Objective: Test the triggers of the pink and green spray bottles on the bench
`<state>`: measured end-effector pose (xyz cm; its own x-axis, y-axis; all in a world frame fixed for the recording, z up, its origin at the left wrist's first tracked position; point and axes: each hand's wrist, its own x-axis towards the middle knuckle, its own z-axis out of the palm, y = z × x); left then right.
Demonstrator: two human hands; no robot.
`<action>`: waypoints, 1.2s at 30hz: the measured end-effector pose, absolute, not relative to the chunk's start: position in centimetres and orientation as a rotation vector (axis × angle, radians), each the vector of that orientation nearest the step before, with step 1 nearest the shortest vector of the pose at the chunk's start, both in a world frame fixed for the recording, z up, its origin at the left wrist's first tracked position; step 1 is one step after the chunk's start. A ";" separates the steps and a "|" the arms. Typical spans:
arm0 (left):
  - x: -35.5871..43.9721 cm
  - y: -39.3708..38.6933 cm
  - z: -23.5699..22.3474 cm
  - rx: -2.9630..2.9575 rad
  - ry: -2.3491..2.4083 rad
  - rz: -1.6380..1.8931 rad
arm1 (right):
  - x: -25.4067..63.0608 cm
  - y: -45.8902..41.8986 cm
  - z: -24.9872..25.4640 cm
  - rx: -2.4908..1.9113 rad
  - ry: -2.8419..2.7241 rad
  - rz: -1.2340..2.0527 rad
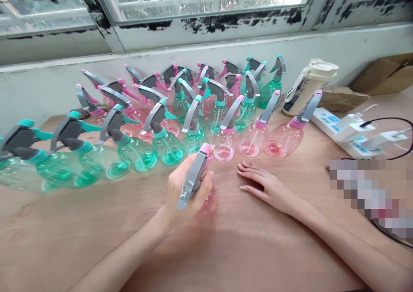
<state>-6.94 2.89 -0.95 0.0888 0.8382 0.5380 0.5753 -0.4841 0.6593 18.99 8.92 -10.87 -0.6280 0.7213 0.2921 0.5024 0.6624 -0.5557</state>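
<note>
A bare stretch of wooden table (226, 253) is seen on the near side. Just beyond it, at centre, a pink spray bottle (195, 175) is held by the left hand (174, 186), whose fingers are curled around the neck. The body, mostly covered by the hand, is translucent pink; the head is grey, with a pink nozzle end pointed to the far side and a glossy grey lever sloped back over the hand. Whether the base is touching the table cannot be told. To the right, the right hand (274, 188) is laid near the table surface, fingers loosely extended, thumb set apart. Farther on, a front row is formed by green bottles (169, 147) on the left and pink bottles (253, 140) on the right, all upright. A power strip (325, 122) with white plugs is placed at far right. Behind the row, more bottles (219, 107) of both colours are crowded, with a tumbler (311, 87) stood to their right, beside cardboard (383, 74).
</note>
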 end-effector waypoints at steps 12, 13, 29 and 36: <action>-7.0 3.1 -1.3 2.042 1.375 1.358 | 19.2 8.9 -11.0 -0.952 -2.403 0.581; -7.0 3.1 -1.3 2.031 1.378 1.353 | 19.2 8.9 -11.0 -0.947 -2.404 0.582; -6.7 3.4 0.1 2.089 1.412 1.355 | 19.2 8.8 -10.9 -0.954 -2.410 0.581; -6.6 3.3 0.2 2.048 1.415 1.315 | 19.1 8.8 -10.9 -0.971 -2.420 0.584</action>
